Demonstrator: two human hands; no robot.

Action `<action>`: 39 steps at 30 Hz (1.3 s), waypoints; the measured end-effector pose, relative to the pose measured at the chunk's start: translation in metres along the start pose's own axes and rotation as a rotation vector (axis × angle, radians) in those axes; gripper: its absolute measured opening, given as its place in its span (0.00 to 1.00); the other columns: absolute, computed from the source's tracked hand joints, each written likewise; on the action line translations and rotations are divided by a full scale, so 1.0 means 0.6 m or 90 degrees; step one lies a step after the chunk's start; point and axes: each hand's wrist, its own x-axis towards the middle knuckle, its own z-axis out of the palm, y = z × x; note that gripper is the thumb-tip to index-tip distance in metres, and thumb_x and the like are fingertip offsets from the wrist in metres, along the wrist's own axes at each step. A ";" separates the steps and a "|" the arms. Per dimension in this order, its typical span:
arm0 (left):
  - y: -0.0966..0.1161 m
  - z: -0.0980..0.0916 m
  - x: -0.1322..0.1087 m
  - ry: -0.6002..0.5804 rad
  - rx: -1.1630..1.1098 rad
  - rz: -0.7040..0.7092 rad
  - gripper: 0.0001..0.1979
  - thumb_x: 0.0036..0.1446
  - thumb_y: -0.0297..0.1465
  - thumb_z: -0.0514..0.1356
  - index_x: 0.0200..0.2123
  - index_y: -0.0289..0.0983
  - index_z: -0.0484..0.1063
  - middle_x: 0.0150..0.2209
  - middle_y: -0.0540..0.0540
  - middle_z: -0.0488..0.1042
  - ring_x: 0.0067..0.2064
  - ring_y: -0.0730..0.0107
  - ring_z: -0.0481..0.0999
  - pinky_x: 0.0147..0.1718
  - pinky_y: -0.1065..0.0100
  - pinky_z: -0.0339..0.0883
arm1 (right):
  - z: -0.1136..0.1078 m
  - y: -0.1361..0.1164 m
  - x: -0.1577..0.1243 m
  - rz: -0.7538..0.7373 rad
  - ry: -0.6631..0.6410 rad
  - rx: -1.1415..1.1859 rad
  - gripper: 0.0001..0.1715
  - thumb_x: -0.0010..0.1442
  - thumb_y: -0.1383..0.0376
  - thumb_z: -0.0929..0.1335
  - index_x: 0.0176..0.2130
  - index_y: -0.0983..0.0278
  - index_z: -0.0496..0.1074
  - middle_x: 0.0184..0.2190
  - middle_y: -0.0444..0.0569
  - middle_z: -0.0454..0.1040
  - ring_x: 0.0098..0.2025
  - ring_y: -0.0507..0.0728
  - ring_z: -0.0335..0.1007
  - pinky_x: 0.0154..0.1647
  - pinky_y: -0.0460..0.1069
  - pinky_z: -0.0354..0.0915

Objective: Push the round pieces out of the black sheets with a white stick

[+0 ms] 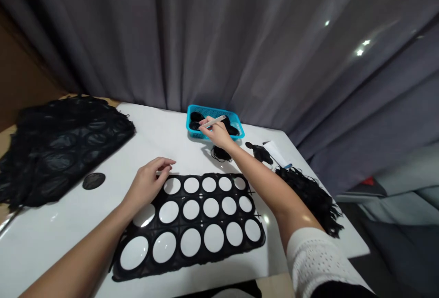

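White knit sleeve (318,261) at the bottom, slim pale tool (216,121) pinched over a teal basket (206,111)

Right arm comes in from the lower right, and the right hand (217,133) hangs over the basket, up at the far edge of the white desk (164,128). Its grip is closed, thumb and fingers pinching the tool pen-style. Can't tell from this angle if it's tweezers or just a stick. Holding it that way, right above the small black pieces (196,117) in the basket, looks like a setup for fiddly stuff that bare fingers wouldn't manage well.

Left hand (147,183) sits lower, at the top-left corner of a black perforated sheet (192,225), with rows of round holes showing the white desk through. That grip is open, fingers loosely curled, nothing in it. Can't tell if it's actually touching the sheet, but it seems parked there to keep the sheet close.

Upper left there's a big heap of black mesh (58,151) with the same round pattern, and a dark round disc (93,181) just beside it, probably kept apart on purpose. Right of the sheet are fringed black scraps (310,199), and a black tangle (220,153) lies just below the basket. Grey curtain (206,37) behind it all.
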 end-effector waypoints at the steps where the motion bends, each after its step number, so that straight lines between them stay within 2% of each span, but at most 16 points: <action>1: -0.001 0.003 -0.001 -0.014 0.027 0.024 0.15 0.66 0.42 0.54 0.45 0.42 0.76 0.44 0.46 0.79 0.44 0.59 0.77 0.43 0.65 0.71 | -0.016 -0.002 -0.026 -0.009 0.008 0.038 0.08 0.62 0.60 0.67 0.35 0.62 0.71 0.44 0.49 0.79 0.43 0.57 0.72 0.47 0.51 0.65; 3: 0.000 0.011 -0.005 -0.049 0.070 0.071 0.15 0.67 0.42 0.53 0.45 0.42 0.76 0.44 0.46 0.78 0.46 0.58 0.77 0.45 0.64 0.70 | -0.045 0.002 -0.092 0.013 0.011 0.114 0.09 0.62 0.58 0.68 0.35 0.62 0.72 0.41 0.49 0.79 0.41 0.57 0.73 0.44 0.51 0.66; 6: 0.012 0.036 -0.017 -0.125 0.121 0.153 0.16 0.68 0.40 0.50 0.46 0.41 0.75 0.45 0.44 0.77 0.47 0.58 0.77 0.47 0.63 0.70 | -0.075 0.028 -0.204 0.119 0.008 0.192 0.10 0.61 0.58 0.69 0.37 0.62 0.73 0.39 0.48 0.79 0.39 0.56 0.74 0.42 0.50 0.67; 9: 0.036 0.083 -0.035 -0.228 0.160 0.263 0.17 0.69 0.38 0.50 0.52 0.41 0.74 0.54 0.42 0.75 0.53 0.57 0.77 0.52 0.61 0.70 | -0.084 0.067 -0.299 0.223 0.002 0.238 0.11 0.60 0.57 0.71 0.35 0.63 0.73 0.38 0.49 0.79 0.37 0.55 0.74 0.41 0.50 0.67; 12: 0.066 0.144 -0.051 -0.302 0.180 0.370 0.18 0.69 0.34 0.52 0.59 0.42 0.71 0.64 0.41 0.68 0.62 0.56 0.71 0.59 0.58 0.67 | -0.083 0.094 -0.351 0.277 0.005 0.266 0.12 0.59 0.57 0.71 0.34 0.64 0.73 0.41 0.50 0.79 0.39 0.55 0.74 0.43 0.50 0.66; 16: 0.088 0.219 -0.056 -0.301 0.204 0.454 0.24 0.67 0.35 0.57 0.65 0.40 0.64 0.69 0.37 0.62 0.68 0.52 0.64 0.64 0.52 0.61 | -0.088 0.100 -0.363 0.266 -0.020 0.253 0.11 0.59 0.58 0.71 0.32 0.63 0.72 0.45 0.52 0.78 0.46 0.57 0.74 0.49 0.52 0.66; 18: 0.088 0.242 -0.057 -0.288 0.241 0.470 0.27 0.68 0.39 0.58 0.67 0.38 0.62 0.69 0.36 0.61 0.70 0.50 0.61 0.67 0.48 0.55 | -0.092 0.100 -0.359 0.251 -0.032 0.250 0.10 0.59 0.59 0.71 0.32 0.63 0.71 0.44 0.52 0.77 0.47 0.58 0.74 0.49 0.52 0.66; 20: 0.085 0.252 -0.058 -0.282 0.276 0.480 0.30 0.68 0.42 0.57 0.69 0.38 0.59 0.70 0.36 0.60 0.70 0.49 0.59 0.68 0.46 0.50 | -0.096 0.100 -0.356 0.232 -0.037 0.246 0.09 0.59 0.61 0.70 0.31 0.63 0.71 0.42 0.51 0.77 0.47 0.57 0.74 0.49 0.52 0.65; 23: 0.084 0.250 -0.062 -0.278 0.289 0.488 0.31 0.70 0.43 0.55 0.71 0.39 0.55 0.70 0.38 0.59 0.71 0.52 0.58 0.70 0.49 0.46 | -0.098 0.103 -0.355 0.212 -0.036 0.238 0.08 0.60 0.62 0.70 0.30 0.62 0.71 0.42 0.50 0.76 0.47 0.57 0.73 0.48 0.52 0.65; 28: 0.091 0.239 -0.062 -0.287 0.293 0.487 0.31 0.71 0.43 0.53 0.72 0.42 0.52 0.71 0.40 0.58 0.71 0.55 0.59 0.70 0.51 0.46 | -0.099 0.107 -0.356 0.208 -0.035 0.233 0.07 0.60 0.63 0.70 0.31 0.62 0.70 0.41 0.49 0.76 0.45 0.57 0.73 0.46 0.51 0.65; 39: 0.089 0.238 -0.059 -0.348 0.314 0.469 0.30 0.69 0.41 0.55 0.71 0.42 0.55 0.72 0.40 0.54 0.72 0.52 0.55 0.70 0.49 0.43 | -0.102 0.106 -0.354 0.217 -0.037 0.244 0.07 0.60 0.63 0.69 0.30 0.61 0.69 0.40 0.49 0.76 0.45 0.57 0.73 0.47 0.51 0.66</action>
